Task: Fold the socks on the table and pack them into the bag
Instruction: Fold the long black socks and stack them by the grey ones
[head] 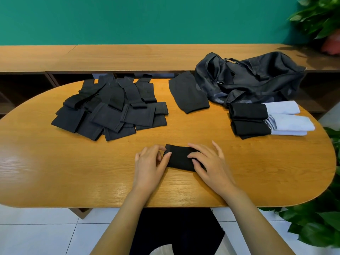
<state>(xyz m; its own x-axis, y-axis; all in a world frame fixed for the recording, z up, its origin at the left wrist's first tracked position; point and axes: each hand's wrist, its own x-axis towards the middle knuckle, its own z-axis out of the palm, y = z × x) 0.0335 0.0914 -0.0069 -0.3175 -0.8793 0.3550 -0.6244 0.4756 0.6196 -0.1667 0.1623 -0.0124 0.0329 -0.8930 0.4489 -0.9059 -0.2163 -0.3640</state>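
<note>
A folded black sock (179,159) lies near the front of the oval wooden table (73,172). My left hand (150,162) pinches its left end between thumb and fingers. My right hand (209,162) rests on its right half, the thumb lying across the fabric and the fingers spread. A pile of several unfolded black socks (112,109) lies at the back left. One flat dark sock (187,92) lies beside the black mesh bag (252,78) at the back right. Folded black socks (248,118) and folded white socks (290,116) sit in front of the bag.
A long wooden shelf (110,57) runs behind the table against a green wall. Leafy plants stand at the right, one up at the back (320,17) and one low by the table's edge (320,218). White floor tiles show below the table's front edge.
</note>
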